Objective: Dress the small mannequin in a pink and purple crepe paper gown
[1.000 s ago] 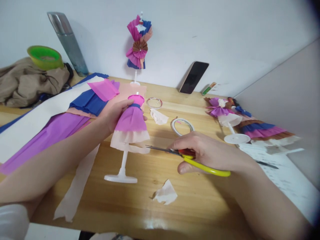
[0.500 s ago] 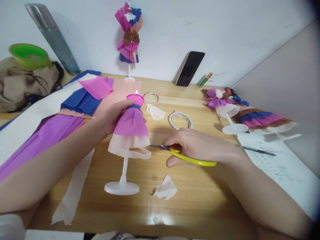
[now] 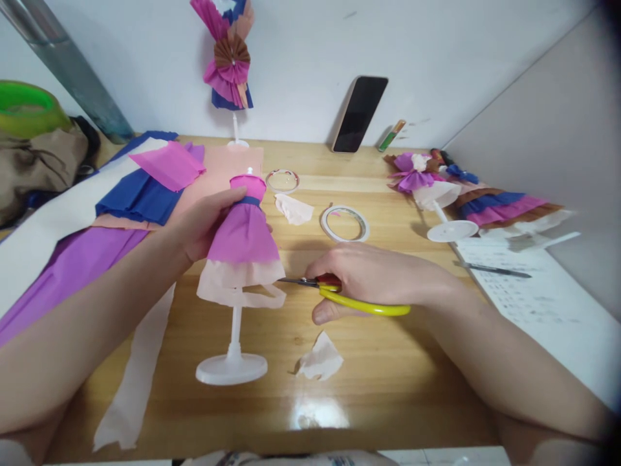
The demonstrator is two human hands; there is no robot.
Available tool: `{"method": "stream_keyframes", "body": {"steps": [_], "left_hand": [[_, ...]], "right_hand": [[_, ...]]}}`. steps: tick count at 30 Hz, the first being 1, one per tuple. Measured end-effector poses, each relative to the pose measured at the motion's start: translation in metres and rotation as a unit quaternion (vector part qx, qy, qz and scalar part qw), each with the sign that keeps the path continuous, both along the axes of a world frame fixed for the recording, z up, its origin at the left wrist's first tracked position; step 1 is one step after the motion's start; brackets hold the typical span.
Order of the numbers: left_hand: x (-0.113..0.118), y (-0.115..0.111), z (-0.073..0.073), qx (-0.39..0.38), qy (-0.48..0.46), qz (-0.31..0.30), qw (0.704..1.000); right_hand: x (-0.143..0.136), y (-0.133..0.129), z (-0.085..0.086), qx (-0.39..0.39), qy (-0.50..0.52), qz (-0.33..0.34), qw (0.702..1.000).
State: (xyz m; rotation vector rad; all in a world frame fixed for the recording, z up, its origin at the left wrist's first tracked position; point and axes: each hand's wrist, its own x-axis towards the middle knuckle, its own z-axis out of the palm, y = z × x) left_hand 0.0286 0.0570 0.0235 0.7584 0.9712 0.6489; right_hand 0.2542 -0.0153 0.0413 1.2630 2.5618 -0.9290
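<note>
My left hand (image 3: 206, 217) grips a small dress form (image 3: 245, 236) at its waist. The form wears a pink top, a dark blue band and a purple paper skirt with a pale under-layer; its white stand (image 3: 231, 367) is upright. A strip of the pale hem (image 3: 259, 298) hangs partly cut loose below the skirt. In my right hand (image 3: 359, 275) are scissors (image 3: 363, 303) with yellow handles, the blade tips at the right edge of the hem. Whether the blades touch the paper I cannot tell. A pale paper scrap (image 3: 321, 357) lies below the scissors.
Coloured crepe paper (image 3: 138, 197) is piled at the left. A tape roll (image 3: 345, 224), a bracelet-like ring (image 3: 283, 181) and another scrap (image 3: 294, 209) lie mid-table. Behind stand a phone (image 3: 359, 114) and a dressed form (image 3: 231, 65). More dressed forms (image 3: 451, 230) and a pen (image 3: 497, 269) are at right.
The view has shifted, so most things sit slightly further left and higher. Both hands keep their hold, and the scissors remain at the hem's right edge.
</note>
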Motion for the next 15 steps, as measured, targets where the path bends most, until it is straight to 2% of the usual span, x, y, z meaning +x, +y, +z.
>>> {"method": "stream_keyframes", "body": {"steps": [15], "left_hand": [[0.0061, -0.0014, 0.0064, -0.013, 0.058, -0.013, 0.998]], "right_hand": [[-0.009, -0.0058, 0.0, 0.018, -0.015, 0.013, 1.0]]}}
